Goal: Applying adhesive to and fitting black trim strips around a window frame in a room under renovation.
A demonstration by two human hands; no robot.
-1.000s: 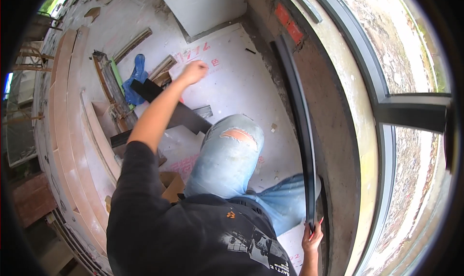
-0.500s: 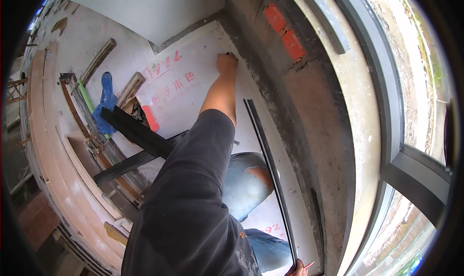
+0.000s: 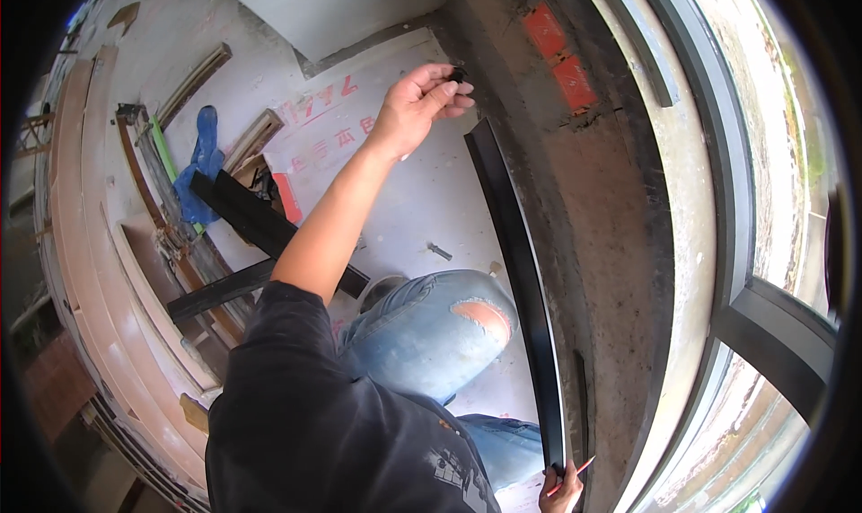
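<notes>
My left hand [image 3: 420, 109] is raised near the far floor corner, fingers curled around a small black object [image 3: 456, 75] that I cannot make out. My right hand [image 3: 561, 486], low at the right, grips the near end of a long black metal strip [image 3: 512, 279], along with a red pencil [image 3: 585, 464]. The strip lies lengthwise beside the dark wall base, its far end just below my left hand. My bent knee in torn jeans [image 3: 422, 324] is left of the strip. A small metal piece [image 3: 440, 251] lies on the marked white floor sheet [image 3: 395, 199].
At the left are black bars [image 3: 242, 216], a blue plastic item [image 3: 202, 163], timber offcuts [image 3: 251, 140] and long pale boards [image 3: 81, 243]. A white panel [image 3: 341, 10] stands at the back. Along the right run a wall with red patches [image 3: 575, 82] and a window frame [image 3: 736, 199].
My left hand reached forward to the floor by the far corner, then lifted slightly and now shows the small black object. The long strip's far end has shifted relative to my body.
</notes>
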